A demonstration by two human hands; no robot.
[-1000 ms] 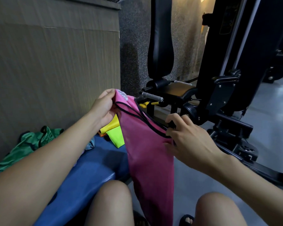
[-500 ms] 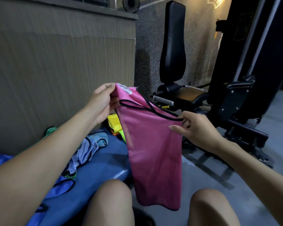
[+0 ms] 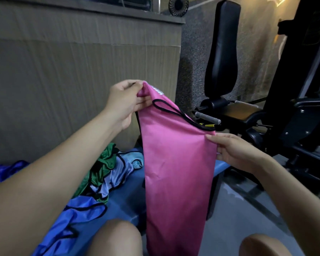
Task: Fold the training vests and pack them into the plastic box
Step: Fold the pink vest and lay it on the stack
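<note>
Fold step in hand: pink vest (image 3: 175, 163) hangs lengthwise above knees, over blue worktop (image 3: 126, 198). Left hand (image 3: 125, 101) pinches top corner; right hand (image 3: 236, 154) pinches side edge, fingers nearly straight. Next, prob.: halve it w/ edges aligned. Plastic box not visible.

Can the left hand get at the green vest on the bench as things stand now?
Probably not at once: the left hand pinches the top of the pink vest. The green vest lies uncovered below that arm, so once the grip lets go the way looks free.
</note>
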